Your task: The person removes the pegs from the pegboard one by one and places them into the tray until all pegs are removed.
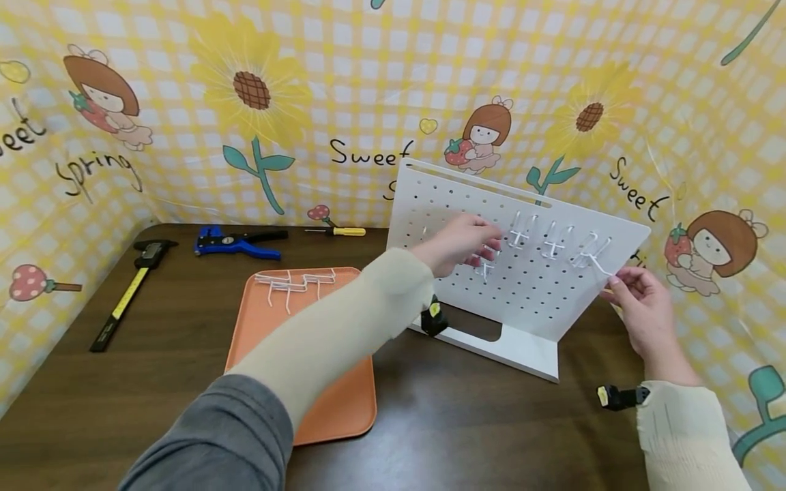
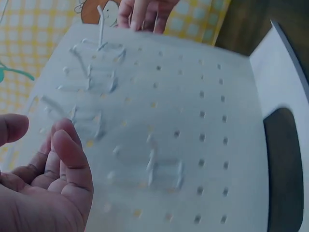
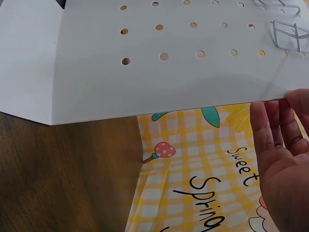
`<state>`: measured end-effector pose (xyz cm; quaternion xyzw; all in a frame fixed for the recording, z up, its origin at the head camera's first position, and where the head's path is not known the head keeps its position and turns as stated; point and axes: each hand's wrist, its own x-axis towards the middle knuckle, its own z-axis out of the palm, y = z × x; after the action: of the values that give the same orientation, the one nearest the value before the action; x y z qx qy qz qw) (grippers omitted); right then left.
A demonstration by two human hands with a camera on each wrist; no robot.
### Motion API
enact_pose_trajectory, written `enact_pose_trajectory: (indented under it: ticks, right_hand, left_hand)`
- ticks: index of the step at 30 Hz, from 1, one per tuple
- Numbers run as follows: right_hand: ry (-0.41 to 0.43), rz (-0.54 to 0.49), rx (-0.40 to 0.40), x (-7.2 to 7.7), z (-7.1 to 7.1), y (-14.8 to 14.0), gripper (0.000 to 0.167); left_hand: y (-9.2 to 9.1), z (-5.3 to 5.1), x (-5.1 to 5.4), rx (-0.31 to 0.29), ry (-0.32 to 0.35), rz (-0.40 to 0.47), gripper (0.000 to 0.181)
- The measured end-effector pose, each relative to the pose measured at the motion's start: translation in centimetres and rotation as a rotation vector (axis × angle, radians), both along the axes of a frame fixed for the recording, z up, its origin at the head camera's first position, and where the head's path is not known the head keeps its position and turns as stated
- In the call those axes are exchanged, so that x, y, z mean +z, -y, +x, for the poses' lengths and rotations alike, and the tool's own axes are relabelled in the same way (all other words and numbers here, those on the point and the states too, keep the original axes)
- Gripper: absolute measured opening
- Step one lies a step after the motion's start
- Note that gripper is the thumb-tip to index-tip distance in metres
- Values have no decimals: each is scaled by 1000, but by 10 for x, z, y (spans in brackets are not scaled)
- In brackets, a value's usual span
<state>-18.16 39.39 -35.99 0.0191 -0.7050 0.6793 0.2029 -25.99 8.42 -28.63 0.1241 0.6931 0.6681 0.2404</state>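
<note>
A white pegboard (image 1: 534, 293) stands angled on the table, with several white wire hooks (image 1: 552, 242) on its face. Before its middle, beside the hooks, is my left hand (image 1: 463, 242). In the left wrist view that hand (image 2: 53, 179) has relaxed, bent fingers, thumb apart, and nothing visible between them. A lower hook (image 2: 166, 174) sits on the board to the right of it there. My right hand (image 1: 647, 317) grips the board's right edge; in the right wrist view the thumb of this hand (image 3: 285, 150) lies on the front and the fingers reach behind.
An orange tray (image 1: 338, 416) left of the board carries more white wire hooks (image 1: 291, 281). Behind it lie blue-handled pliers (image 1: 236, 244) and a yellow screwdriver (image 1: 346, 232); a caliper (image 1: 132, 293) is at the far left. Patterned cloth (image 1: 344, 82) hangs around the table.
</note>
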Motion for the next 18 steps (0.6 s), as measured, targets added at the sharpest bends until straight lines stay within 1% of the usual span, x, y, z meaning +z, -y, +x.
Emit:
enact_pose_trajectory:
  ticks: [3,6,8,10,12,18]
  right_hand:
    - [12,-2,-15,1,2,-1,20]
    - [18,7,-31,2,0,0,19]
    - [20,14,-45,2,-1,1,19]
    - [23,12,-52,2,-1,2,19]
    - [26,5,-55,2,-1,2,19]
    - [21,-13,-54,0,0,1,19]
  left_hand:
    - [-18,0,-5,-9,98,93,28]
    - [-28,-2,-11,7,202,209,29]
    - [-33,-2,-15,16,241,267,28]
    - [-35,-1,-17,20,255,293,28]
    - [-37,0,-18,19,253,302,28]
    - [-38,6,-19,-5,244,301,35]
